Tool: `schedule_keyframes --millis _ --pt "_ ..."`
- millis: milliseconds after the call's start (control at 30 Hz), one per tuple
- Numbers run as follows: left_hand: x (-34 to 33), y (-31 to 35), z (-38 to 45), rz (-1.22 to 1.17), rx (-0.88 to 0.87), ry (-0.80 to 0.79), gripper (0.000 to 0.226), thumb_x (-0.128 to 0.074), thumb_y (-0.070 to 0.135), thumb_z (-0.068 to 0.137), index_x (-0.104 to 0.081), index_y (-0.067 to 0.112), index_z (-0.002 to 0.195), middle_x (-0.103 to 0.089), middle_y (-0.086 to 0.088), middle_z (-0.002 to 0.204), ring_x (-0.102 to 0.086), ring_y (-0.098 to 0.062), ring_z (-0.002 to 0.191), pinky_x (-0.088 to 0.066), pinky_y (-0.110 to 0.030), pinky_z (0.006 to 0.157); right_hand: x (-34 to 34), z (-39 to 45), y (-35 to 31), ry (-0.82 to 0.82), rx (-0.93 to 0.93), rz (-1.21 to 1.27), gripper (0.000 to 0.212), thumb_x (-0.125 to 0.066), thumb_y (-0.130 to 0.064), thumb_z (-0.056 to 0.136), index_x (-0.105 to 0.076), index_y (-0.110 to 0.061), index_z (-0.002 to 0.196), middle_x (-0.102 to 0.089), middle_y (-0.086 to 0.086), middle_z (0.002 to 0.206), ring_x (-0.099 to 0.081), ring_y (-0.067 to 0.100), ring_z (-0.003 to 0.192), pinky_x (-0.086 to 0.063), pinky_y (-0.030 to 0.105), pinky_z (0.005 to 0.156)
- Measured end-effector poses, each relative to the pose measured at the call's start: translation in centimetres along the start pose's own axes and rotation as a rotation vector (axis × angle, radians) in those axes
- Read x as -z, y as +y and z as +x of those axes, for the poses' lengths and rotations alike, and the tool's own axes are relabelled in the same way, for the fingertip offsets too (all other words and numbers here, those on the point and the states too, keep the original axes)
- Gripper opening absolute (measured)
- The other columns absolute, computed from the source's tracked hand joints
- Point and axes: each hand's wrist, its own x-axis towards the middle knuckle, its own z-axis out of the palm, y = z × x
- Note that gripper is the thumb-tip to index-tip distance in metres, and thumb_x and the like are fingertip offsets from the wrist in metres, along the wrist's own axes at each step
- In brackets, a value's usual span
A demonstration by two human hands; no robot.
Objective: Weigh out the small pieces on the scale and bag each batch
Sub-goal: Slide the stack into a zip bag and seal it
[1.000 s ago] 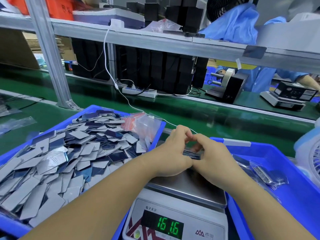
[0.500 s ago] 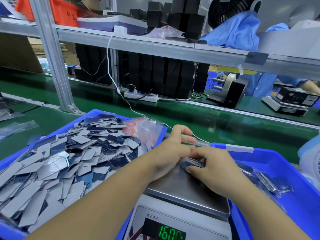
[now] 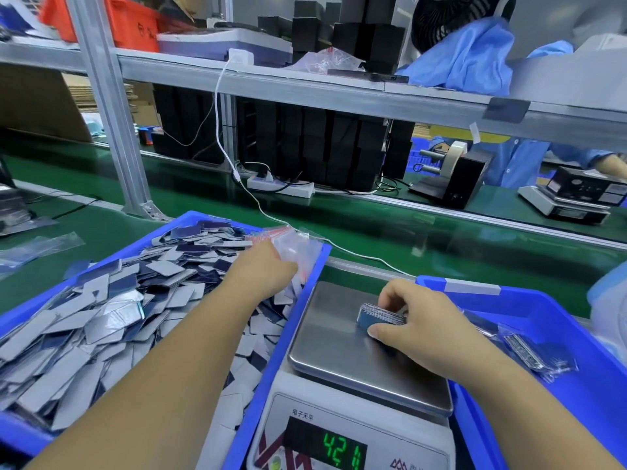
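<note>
A digital scale (image 3: 339, 361) sits between two blue bins, its green display reading 42.1. My right hand (image 3: 420, 320) grips a small stack of flat dark pieces (image 3: 378, 316) on the steel pan. My left hand (image 3: 268, 269) reaches into the back right corner of the left blue bin (image 3: 261, 395), touching the pile of clear zip bags (image 3: 298, 247) with red strips; its fingertips are hidden. That bin is heaped with several grey and dark blue flat pieces (image 3: 112, 310).
The right blue bin (image 3: 556, 307) holds filled clear bags (image 3: 539, 354). A white cable (image 3: 264, 212) runs across the green conveyor belt (image 3: 373, 228) to a power strip. An aluminium post (image 3: 112, 106) stands at the left. Another worker and a second scale (image 3: 570, 198) are at the far right.
My left hand left the stack on the scale and moved left to the bags in the left bin. My right hand stays on the stack. The reading dropped from about 160 to 42.1.
</note>
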Motion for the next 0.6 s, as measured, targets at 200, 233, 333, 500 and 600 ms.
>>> schedule_keyframes --millis 200,233,333,500,600 --pt "0.7 -0.2 -0.1 0.058 -0.014 0.042 0.024 -0.07 0.016 0.083 -0.046 0.018 0.081 -0.045 -0.003 0.08 -0.042 -0.024 0.072 -0.036 -0.031 0.066 0.3 -0.1 -0.4 -0.041 0.018 -0.024 0.013 -0.074 -0.035 0.08 -0.064 -0.039 0.088 -0.063 -0.032 0.082 -0.054 -0.016 0.079 -0.039 0.003 0.064" --pt "0.8 -0.2 -0.1 0.049 -0.01 0.05 0.025 -0.071 0.015 0.082 -0.047 0.02 0.086 -0.045 -0.003 0.086 -0.042 -0.024 0.076 -0.037 -0.033 0.068 0.3 -0.1 -0.5 -0.043 0.017 -0.025 0.011 -0.073 -0.035 0.081 -0.065 -0.039 0.086 -0.059 -0.038 0.083 -0.054 -0.015 0.079 -0.039 0.004 0.064" --pt "1.1 -0.1 -0.1 0.01 -0.036 0.077 0.024 -0.075 0.014 0.079 -0.051 0.019 0.08 -0.048 0.0 0.083 -0.042 -0.022 0.072 -0.037 -0.031 0.068 0.3 -0.1 -0.4 -0.044 0.011 -0.024 0.008 -0.073 -0.036 0.081 -0.065 -0.038 0.084 -0.056 -0.043 0.083 -0.055 -0.013 0.078 -0.04 0.006 0.06" --pt "1.5 0.1 0.0 -0.093 -0.028 0.165 0.015 -0.068 0.026 0.089 -0.064 0.022 0.075 -0.065 0.005 0.078 -0.058 -0.012 0.073 -0.039 -0.027 0.057 0.3 0.0 -0.3 -0.052 -0.003 -0.024 0.007 -0.072 -0.036 0.081 -0.065 -0.038 0.082 -0.059 -0.039 0.077 -0.056 -0.011 0.073 -0.037 0.011 0.052" --pt "1.8 0.5 -0.4 -0.179 -0.098 0.265 0.019 -0.06 0.029 0.09 -0.064 0.022 0.073 -0.065 0.009 0.071 -0.059 -0.014 0.072 -0.04 -0.027 0.057 0.2 0.0 -0.3 -0.033 -0.007 -0.017 0.008 -0.072 -0.035 0.081 -0.065 -0.037 0.079 -0.06 -0.036 0.075 -0.057 -0.009 0.072 -0.039 0.011 0.053"
